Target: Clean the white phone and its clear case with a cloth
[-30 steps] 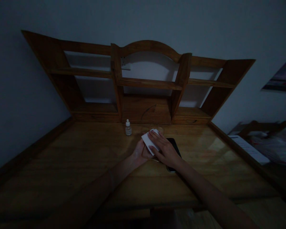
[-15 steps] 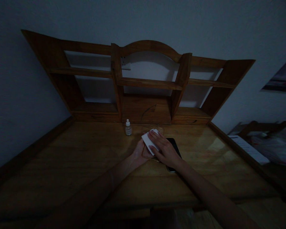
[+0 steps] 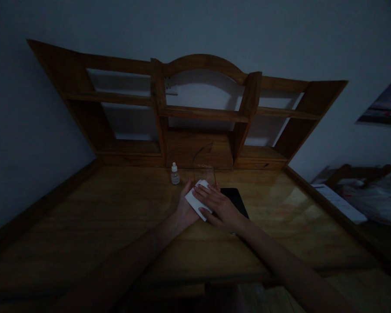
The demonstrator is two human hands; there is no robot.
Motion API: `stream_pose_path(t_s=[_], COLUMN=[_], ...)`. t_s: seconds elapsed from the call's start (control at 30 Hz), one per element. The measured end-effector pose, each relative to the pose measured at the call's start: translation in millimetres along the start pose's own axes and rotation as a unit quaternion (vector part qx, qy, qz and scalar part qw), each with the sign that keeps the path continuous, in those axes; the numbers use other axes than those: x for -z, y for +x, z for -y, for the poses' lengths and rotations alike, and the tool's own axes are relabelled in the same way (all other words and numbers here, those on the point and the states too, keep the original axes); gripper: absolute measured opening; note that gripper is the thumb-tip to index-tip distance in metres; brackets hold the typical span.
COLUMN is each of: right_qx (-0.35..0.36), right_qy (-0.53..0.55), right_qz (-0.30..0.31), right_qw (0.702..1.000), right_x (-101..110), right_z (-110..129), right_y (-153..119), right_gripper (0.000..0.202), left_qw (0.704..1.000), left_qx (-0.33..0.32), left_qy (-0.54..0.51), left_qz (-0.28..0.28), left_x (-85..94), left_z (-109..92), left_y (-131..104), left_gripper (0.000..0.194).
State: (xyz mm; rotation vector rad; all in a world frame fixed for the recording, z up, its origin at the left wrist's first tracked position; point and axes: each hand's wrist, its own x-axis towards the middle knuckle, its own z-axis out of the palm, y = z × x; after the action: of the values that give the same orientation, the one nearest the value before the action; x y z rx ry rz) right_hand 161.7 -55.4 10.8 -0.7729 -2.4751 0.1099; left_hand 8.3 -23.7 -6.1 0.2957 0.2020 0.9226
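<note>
My left hand [image 3: 184,212] holds a clear phone case [image 3: 210,174] from below, its see-through far end showing beyond the fingers. Against the case, my right hand [image 3: 224,211] presses a folded white wipe [image 3: 193,202], with the fingers laid over it. I cannot tell whether the wipe is paper or cloth. A black phone [image 3: 236,199] lies on the desk, partly covered by my right hand and wrist. Left of and beyond the hands, a small clear bottle [image 3: 175,176] with a white dropper-style cap stands upright.
The wooden desk [image 3: 101,226] has a raised rim on its left and right sides. A wooden shelf unit [image 3: 203,114] stands along its back, against the wall. Beyond the right rim are a white sheet [image 3: 339,202] and a wooden chair back [image 3: 361,171].
Both hands have shifted slightly left and nearer with the case and wipe. The case has turned, so more of its far end shows. Bottle and phone stay in place.
</note>
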Motion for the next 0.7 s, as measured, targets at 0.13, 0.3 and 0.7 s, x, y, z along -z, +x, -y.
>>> stream_pose_path(t_s=[0.13,0.3,0.7], right_qx=[0.018,-0.014,-0.123], right_qy=[-0.005,-0.019,-0.077], right_qz=[0.015,-0.013,-0.124], right_qw=[1.000,1.000,0.982], right_x=[-1,0,-9], right_z=[-2,-5,-28], right_y=[-1,-2,-7], right_gripper=[0.054,0.051,0.052], left_qw=[1.000,0.999,0.997], left_qx=[-0.002,0.000,0.031], left_qy=[0.002,0.006,0.044], left_qz=[-0.028,-0.039,-0.059], left_x=[-0.6,0.3,-1.7], left_z=[-2,-3,0], left_y=[0,3,4], left_gripper=[0.057,0.055,0.050])
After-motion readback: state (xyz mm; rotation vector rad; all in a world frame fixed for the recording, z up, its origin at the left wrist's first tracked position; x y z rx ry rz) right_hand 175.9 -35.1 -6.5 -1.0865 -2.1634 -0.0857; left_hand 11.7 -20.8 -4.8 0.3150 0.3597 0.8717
